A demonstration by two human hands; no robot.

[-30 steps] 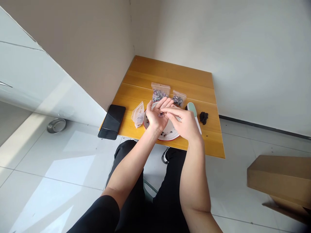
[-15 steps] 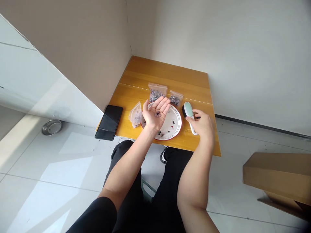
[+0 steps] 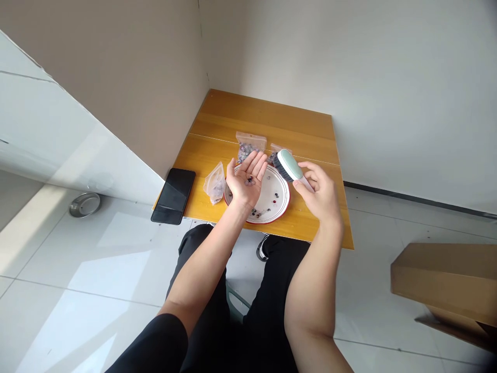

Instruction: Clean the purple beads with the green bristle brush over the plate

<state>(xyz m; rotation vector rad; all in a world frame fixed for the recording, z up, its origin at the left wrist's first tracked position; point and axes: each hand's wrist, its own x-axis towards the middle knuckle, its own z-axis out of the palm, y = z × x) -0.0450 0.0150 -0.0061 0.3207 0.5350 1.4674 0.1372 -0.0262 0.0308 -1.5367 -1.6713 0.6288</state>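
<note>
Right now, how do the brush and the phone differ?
The brush is pale green and white with dark bristles; the phone is black and smooth-faced. The brush is held up in the right hand; the phone lies flat on the table, untouched. Both are longer than wide.

The brush (image 3: 286,166) has a mint-green back, a white rim and dark bristles, and it's sitting tilted, bristles down-left, with its pale handle in the right hand (image 3: 323,199). A few tiny beads (image 3: 249,180), some dark, some clearish, are just loose on the upturned left palm (image 3: 247,191).
</note>
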